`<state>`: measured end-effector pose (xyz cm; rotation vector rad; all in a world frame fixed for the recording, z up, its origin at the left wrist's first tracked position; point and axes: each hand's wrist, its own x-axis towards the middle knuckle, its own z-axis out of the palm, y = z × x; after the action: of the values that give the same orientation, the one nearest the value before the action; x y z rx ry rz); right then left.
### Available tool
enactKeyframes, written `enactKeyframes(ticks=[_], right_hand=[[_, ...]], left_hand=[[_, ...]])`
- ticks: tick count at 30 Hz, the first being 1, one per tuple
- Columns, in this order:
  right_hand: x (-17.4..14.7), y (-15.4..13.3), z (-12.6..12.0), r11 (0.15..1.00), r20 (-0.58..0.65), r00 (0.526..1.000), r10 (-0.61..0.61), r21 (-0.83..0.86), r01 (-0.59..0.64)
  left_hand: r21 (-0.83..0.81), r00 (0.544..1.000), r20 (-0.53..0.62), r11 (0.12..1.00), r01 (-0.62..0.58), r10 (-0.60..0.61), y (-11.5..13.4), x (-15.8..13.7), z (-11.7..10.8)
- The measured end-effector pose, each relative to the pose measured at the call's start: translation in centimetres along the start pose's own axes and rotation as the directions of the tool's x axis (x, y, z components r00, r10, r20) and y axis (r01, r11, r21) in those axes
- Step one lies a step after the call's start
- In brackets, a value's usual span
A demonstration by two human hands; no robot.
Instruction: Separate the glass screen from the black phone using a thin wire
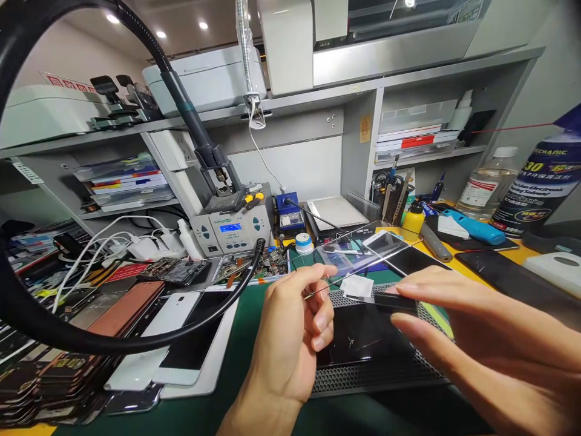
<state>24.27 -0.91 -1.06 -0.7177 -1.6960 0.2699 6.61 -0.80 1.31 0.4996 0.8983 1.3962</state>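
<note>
A thin clear glass sheet (367,259), tilted up over the work area, has its near edge pinched between the thumb and fingers of my left hand (290,318). My right hand (458,324) grips what look like black tweezers (394,301), with their narrow tip pointing left beneath the glass. Close to that tip is a small white square (357,286); whether they touch I cannot tell. Below both hands a black phone screen (363,339) with pale marks lies on a grey perforated pad (363,381).
Phones and phone parts (68,363) are stacked at left, beside white phones (200,339). A black ring on a flexible arm (245,284) crosses the left foreground. Behind stand a soldering station (231,229) and circuit boards (254,266). Bottles (488,181) and a spray can (538,181) stand right.
</note>
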Motion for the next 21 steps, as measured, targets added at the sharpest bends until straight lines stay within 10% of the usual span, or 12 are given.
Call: enactKeyframes(ticks=[21], right_hand=[[0.57, -0.56, 0.96, 0.996, 0.053, 0.995, -0.089, -0.025, 0.090]], left_hand=[[0.018, 0.999, -0.013, 0.999, -0.037, 0.038, -0.27, -0.10, -0.02]])
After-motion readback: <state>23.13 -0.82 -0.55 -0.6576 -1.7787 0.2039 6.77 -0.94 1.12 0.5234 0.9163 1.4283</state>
